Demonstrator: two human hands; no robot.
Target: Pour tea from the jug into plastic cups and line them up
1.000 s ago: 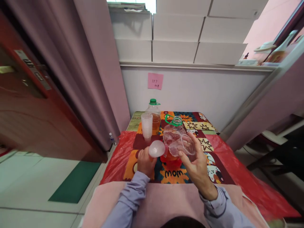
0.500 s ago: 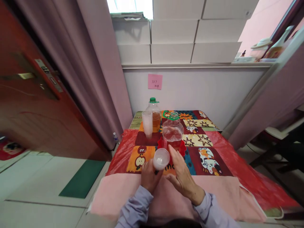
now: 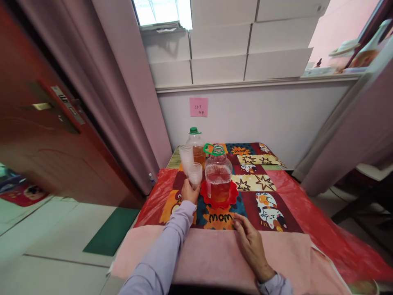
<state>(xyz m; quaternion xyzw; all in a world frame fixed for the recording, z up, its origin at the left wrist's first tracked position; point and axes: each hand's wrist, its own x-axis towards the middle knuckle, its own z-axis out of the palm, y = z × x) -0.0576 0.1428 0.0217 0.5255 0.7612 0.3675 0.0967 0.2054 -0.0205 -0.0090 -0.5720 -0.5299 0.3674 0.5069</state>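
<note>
1. Cup stack (image 3: 195,173), clear and short, stands in front of 1 taller stack (image 3: 186,155).
2. Left hand (image 3: 189,193) pinches its lower part.
3. Right hand (image 3: 250,241) is loosely spread, fingers bent, near the patterned mat's (image 3: 290,211) front edge.
4. 1 uncapped jug (image 3: 218,176) of amber liquid sits on a red scalloped tray (image 3: 234,191), right of the cups.

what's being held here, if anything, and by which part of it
The left hand holds the shorter stack of plastic cups by its lower part. The right hand holds nothing that shows.
</note>
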